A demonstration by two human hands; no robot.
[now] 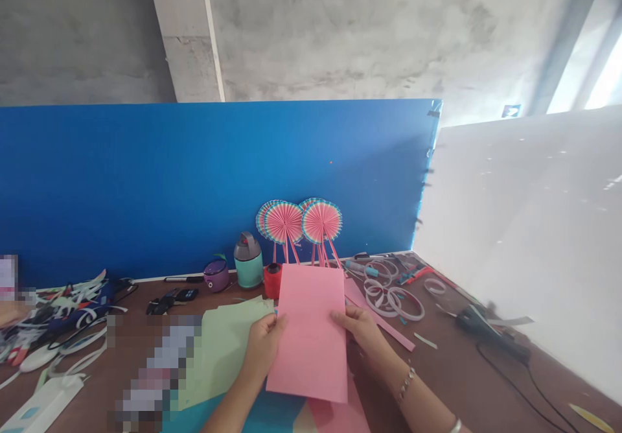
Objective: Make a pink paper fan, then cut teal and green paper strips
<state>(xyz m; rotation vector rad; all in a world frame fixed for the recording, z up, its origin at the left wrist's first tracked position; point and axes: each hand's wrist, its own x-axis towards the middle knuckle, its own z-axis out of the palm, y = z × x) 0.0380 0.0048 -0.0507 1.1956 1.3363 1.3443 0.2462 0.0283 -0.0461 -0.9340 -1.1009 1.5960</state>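
Paper point(311, 336), pink and oblong, is held just above the bench point(437, 387) at the middle of the view. The left hand point(264, 345) has its fingers clamped on the edge at nine o'clock, the right hand point(363, 329) on the edge at three, thumbs on the near face; gripping opposite edges probably keeps it flat and steady. Around it, green sheets point(228, 349) lie at nine, likely kept within easy reach; pleated fans point(285, 222) stand upright at twelve, perhaps to spare their folds; pale rings point(391, 300) sit at two. The brown top is cluttered toward eight. A blue partition point(194, 180) rises at twelve, a white panel point(525, 225) at two, with bare concrete point(364, 37) beyond.
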